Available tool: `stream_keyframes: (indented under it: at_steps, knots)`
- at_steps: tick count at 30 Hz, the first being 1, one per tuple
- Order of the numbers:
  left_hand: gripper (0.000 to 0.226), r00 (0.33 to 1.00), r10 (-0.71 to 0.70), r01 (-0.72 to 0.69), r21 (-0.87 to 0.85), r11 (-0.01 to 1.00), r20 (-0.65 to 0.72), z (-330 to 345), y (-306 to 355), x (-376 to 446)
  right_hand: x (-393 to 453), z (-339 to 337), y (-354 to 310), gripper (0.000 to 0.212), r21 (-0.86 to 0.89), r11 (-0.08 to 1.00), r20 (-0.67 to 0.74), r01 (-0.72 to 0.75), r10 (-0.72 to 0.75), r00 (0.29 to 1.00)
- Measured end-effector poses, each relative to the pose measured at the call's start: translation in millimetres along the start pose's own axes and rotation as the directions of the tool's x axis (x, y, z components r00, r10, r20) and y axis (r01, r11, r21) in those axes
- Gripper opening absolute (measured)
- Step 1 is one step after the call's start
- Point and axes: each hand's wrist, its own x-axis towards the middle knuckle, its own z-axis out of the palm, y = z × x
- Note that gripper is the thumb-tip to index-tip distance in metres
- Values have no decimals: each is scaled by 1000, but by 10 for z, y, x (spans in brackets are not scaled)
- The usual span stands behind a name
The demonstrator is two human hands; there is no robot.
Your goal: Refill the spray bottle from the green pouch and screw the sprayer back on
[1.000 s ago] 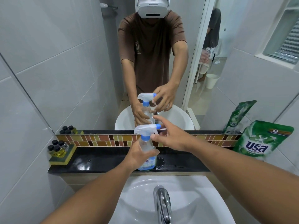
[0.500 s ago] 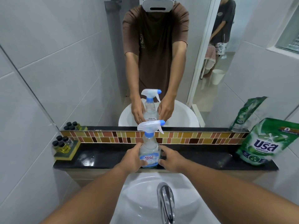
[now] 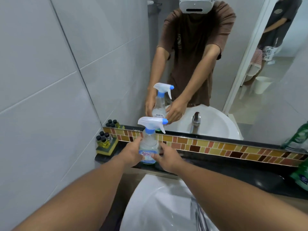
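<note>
Spray bottle [image 3: 148,147] upright on the black ledge [image 3: 225,167], near its left end, below the mirror [image 3: 216,64]. Sprayer [image 3: 152,123] already on the neck, white with blue collar and blue nozzle tip, nozzle to the right. Left hand [image 3: 131,153] wrapped around the lower body of the bottle from the left, thumb on the front by the label. Right hand [image 3: 166,158] against the right side of the bottle, fingers curved, thumb touching the label; how firmly it presses, impossible to tell. Bottom edge of the bottle hidden partly behind both hands. Label text blurred, only half readable.

Green pouch [image 3: 300,178] well apart on the right end of the ledge, cut off by the frame edge, only a small part visible. Its reflection above, also cut off and blurred.

Small bottles with black caps [image 3: 104,139] on a yellow sponge [image 3: 106,147] at the far left of the ledge. White sink [image 3: 158,205] below, cut off at the bottom. Tap [image 3: 202,217] smeared by motion blur, clearer only in the mirror. Colored tile strip [image 3: 216,146] between ledge and mirror.
</note>
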Motion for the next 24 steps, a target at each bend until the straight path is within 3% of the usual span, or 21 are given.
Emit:
stream_keyframes:
  at_steps: [5,11,24]
  knots:
    - [86,992,-49,48,-7,999,-119,-360,-484,17,269,537,-361,33,-39,999,27,5,-4,1000]
    - [73,982,-78,73,-35,997,-170,-581,-968,176,597,915,-568,38,-75,997,78,-15,21,997]
    - [68,941,-109,86,-86,993,-321,-533,-1144,405,772,1117,-629,38,-82,996,16,-38,40,999]
